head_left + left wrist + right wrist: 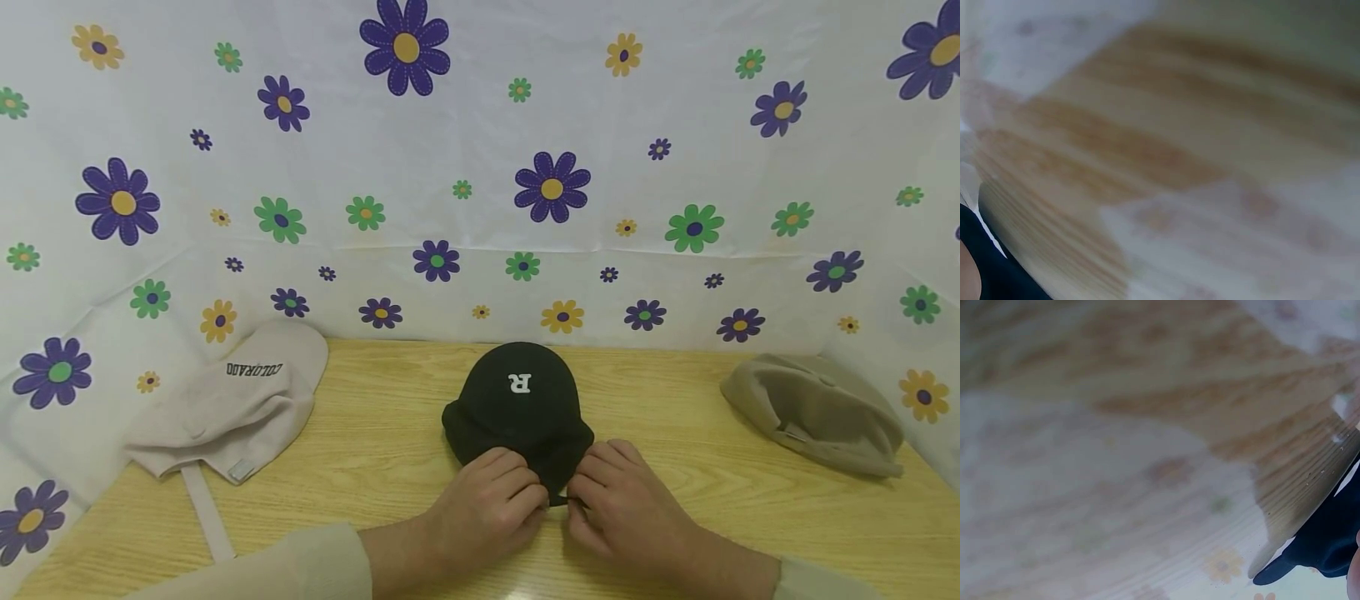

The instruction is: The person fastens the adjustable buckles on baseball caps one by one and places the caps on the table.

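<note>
In the head view a black baseball cap (517, 417) with a white letter R lies at the middle of the wooden table. My left hand (495, 500) grips the cap's near edge from the left, fingers curled. From the right, my right hand (626, 504) pinches the end of a thin black strap (558, 501), which shows in the small gap between the hands. The fingertips of both are partly hidden. Only a dark part of the black cap shows at the lower right of the right wrist view.
A pale cap (225, 400) lettered COLORADO lies at the left, its strap (207, 512) trailing toward me. At the right is a khaki cap (817, 412). A white flowered cloth (465, 125) stands behind and beside the table (382, 417).
</note>
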Demonstrator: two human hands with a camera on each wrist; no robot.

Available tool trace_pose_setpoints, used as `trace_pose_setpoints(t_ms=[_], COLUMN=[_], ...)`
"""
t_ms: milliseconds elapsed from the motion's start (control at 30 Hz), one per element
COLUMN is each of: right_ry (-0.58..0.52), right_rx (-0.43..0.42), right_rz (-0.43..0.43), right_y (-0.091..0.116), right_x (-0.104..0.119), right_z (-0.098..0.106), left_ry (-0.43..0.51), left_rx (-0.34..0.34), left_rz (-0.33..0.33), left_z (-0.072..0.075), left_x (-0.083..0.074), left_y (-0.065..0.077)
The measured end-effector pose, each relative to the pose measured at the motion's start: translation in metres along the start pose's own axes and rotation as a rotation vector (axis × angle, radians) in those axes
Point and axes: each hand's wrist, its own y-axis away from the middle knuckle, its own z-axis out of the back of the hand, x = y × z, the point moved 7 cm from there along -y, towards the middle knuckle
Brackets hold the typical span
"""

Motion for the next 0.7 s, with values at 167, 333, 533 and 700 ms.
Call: trace_pose_setpoints(t_ms=[167, 333, 533, 700], right_ry=[0.005, 0.012, 0.022, 0.026], right_rx=[0.001, 0.000, 0.018, 0.026], right_rz=[-0.011, -0.025, -0.071, -0.087], right_y=[-0.0005, -0.0006, 0.0006, 0.0010], right_x=[-0.0003, -0.0014, -0.0035, -0.0041], right_z=[0.0005, 0.0010, 0.0010, 0.0004], left_ry=[-0.007, -0.015, -0.020, -0.028], left_rx=[0.003, 0.005, 0.020, 0.030], left_rz=[0.002, 0.000, 0.001, -0.008], left_z=[0.0005, 0.0006, 0.0003, 0.0004], left_x=[0.0005, 0.0009, 0.0013, 0.0008], left_y=[-0.0004, -0.0003, 0.0005, 0.0009])
